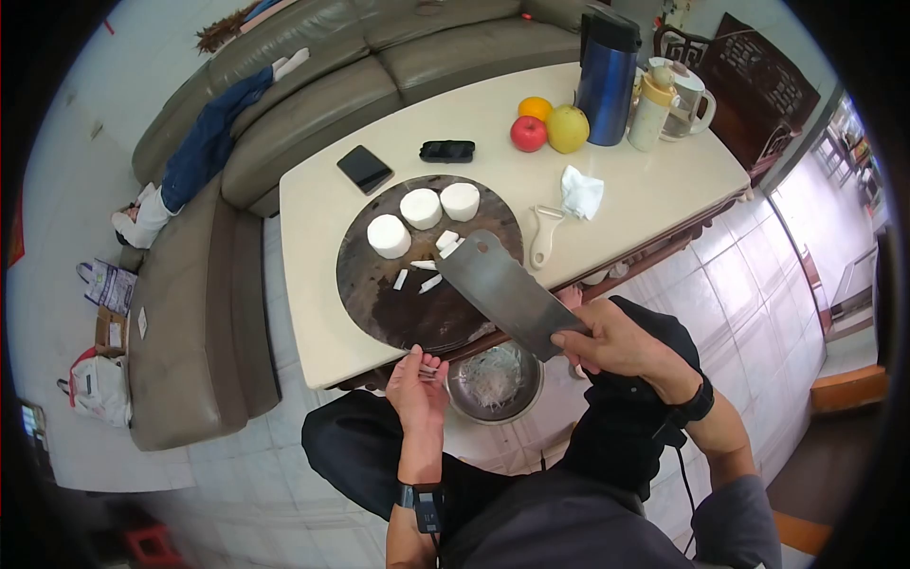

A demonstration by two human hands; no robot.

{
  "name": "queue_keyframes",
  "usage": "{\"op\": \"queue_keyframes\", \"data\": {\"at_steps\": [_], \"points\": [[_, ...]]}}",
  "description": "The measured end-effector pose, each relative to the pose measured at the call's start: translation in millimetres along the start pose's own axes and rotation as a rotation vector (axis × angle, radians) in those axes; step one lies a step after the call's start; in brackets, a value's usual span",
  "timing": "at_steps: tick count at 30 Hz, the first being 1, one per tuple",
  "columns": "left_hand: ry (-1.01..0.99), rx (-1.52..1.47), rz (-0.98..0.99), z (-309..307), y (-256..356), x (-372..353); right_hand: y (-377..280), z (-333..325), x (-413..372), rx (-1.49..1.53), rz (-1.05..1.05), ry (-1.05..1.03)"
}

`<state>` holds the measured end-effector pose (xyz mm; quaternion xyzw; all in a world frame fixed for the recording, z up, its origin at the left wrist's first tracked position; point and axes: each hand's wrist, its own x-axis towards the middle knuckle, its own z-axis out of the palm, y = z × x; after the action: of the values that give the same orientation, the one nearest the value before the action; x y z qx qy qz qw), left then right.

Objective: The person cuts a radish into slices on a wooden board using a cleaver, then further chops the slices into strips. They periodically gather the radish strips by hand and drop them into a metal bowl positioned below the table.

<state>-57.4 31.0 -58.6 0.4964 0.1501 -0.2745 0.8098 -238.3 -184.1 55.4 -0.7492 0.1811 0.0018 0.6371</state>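
Head view, step: looks like cutting white radish down to shreds, partway through.
Right hand (pixel 621 343): wrapped round the handle of a cleaver (pixel 502 289), blade slanting over the board's near-right edge.
Left hand (pixel 414 389): at the board's near edge, fingers curled; too small to tell if they pinch slivers.
Radish chunks (pixel 419 208): three, peeled, probably daikon, on the round cutting board (pixel 365 294), far side.
Cut strips (pixel 424 266): scattered mid-board, near blade tip.
Steel bowl (pixel 502 415): below table edge, holding shreds (pixel 491 376).
Next move: calls for keeping left fingers off the edge.
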Motion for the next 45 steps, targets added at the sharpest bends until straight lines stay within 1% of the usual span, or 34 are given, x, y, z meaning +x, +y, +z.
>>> {"op": "queue_keyframes", "data": {"at_steps": [2,6,9,10,11,13,14,15,16,17,18,19,21,22,24,25,26,27,28,30,31,33,35,36,37,38,39,40,42,43,45], "points": [[-0.003,0.002,0.005,0.5,1.1,-1.4,2.5,-1.4,-1.0,-0.039,0.004,0.019],[-0.008,0.006,0.027,0.8,-0.1,-14.3,-0.6,-5.5,-6.5,-0.023,0.010,0.034],[-0.064,0.069,-0.013,-13.3,-21.1,-20.9,-1.8,-8.0,-8.5,-0.026,0.032,0.047],[-0.113,0.116,-0.029,-23.9,-32.2,-16.2,0.6,-8.3,-8.8,-0.029,0.025,0.054],[-0.112,0.132,-0.045,-31.3,-45.5,-10.9,3.5,-8.7,-9.7,-0.032,0.022,0.063],[-0.168,0.277,-0.061,-39.6,-69.8,-2.6,5.8,-9.7,-9.2,-0.004,0.037,0.071],[-0.208,0.375,-0.100,-48.0,-82.2,6.6,4.7,-10.5,-9.7,-0.039,0.019,0.075],[-0.218,0.388,-0.114,-52.8,-91.8,17.2,4.5,-10.8,-10.5,-0.075,0.000,0.079],[-0.265,0.568,-0.113,-56.3,-100.6,29.3,8.4,-10.3,-10.5,-0.136,-0.028,0.105],[-0.314,0.747,-0.108,-62.3,-114.9,45.4,13.3,-10.4,-9.5,-0.130,-0.018,0.120],[-0.228,0.742,-0.084,-83.7,-159.2,70.8,18.4,-10.6,-8.0,-0.208,-0.058,0.145],[-0.237,0.751,-0.093,-73.3,-154.6,65.9,20.9,-10.2,-7.4,-0.286,-0.097,0.166],[-0.183,0.936,-0.134,-55.4,-144.1,62.5,18.0,-9.8,-9.3,-0.230,-0.054,0.187],[-0.190,0.942,-0.142,-57.0,-143.5,65.1,18.3,-10.2,-10.2,-0.220,-0.052,0.186],[-0.244,0.848,-0.151,-65.0,-137.5,76.9,19.3,-10.6,-11.1,-0.205,-0.049,0.189],[-0.247,0.854,-0.154,-77.2,-133.1,91.4,19.8,-10.2,-12.0,-0.218,-0.054,0.193],[-0.368,0.567,-0.345,-93.8,-129.5,110.1,20.0,-10.0,-12.9,-0.232,-0.060,0.195],[-0.477,0.270,-0.526,-94.6,-124.3,113.7,18.6,-10.2,-13.7,-0.229,-0.057,0.196],[-0.477,0.273,-0.529,-94.8,-125.2,113.7,16.4,-10.6,-14.8,-0.218,-0.073,0.194],[-0.472,0.476,-0.406,-88.8,-123.7,107.8,17.3,-11.7,-15.9,-0.205,-0.085,0.193],[-0.473,0.480,-0.411,-75.3,-120.9,93.8,19.2,-12.0,-16.4,-0.206,-0.092,0.191],[-0.355,0.933,0.005,-47.7,-117.5,63.2,22.1,-12.7,-17.8,-0.203,-0.092,0.195],[-0.459,0.920,0.151,-115.7,-181.4,125.4,23.7,-14.0,-17.8,-0.238,-0.092,0.193],[-0.510,0.909,0.224,-106.1,-185.6,124.4,23.3,-14.2,-18.3,-0.236,-0.088,0.197],[-0.513,0.910,0.222,-103.7,-178.8,123.2,21.5,-14.7,-18.7,-0.229,-0.078,0.198],[-0.425,0.736,0.006,-103.7,-166.5,122.7,19.9,-15.1,-18.9,-0.223,-0.069,0.198],[-0.334,0.557,-0.204,-84.3,-144.4,108.1,19.2,-15.1,-19.1,-0.222,-0.068,0.199],[-0.334,0.558,-0.206,-79.1,-135.3,104.6,18.8,-15.0,-19.4,-0.219,-0.069,0.198],[-0.321,0.352,-0.475,-74.2,-126.7,103.4,19.5,-16.1,-19.4,-0.216,-0.068,0.199],[-0.322,0.352,-0.476,-75.0,-127.7,103.1,20.1,-16.5,-19.4,-0.228,-0.060,0.186],[-0.395,0.355,-0.388,-79.5,-129.2,101.1,20.7,-16.3,-19.3,-0.241,-0.056,0.173]]}}
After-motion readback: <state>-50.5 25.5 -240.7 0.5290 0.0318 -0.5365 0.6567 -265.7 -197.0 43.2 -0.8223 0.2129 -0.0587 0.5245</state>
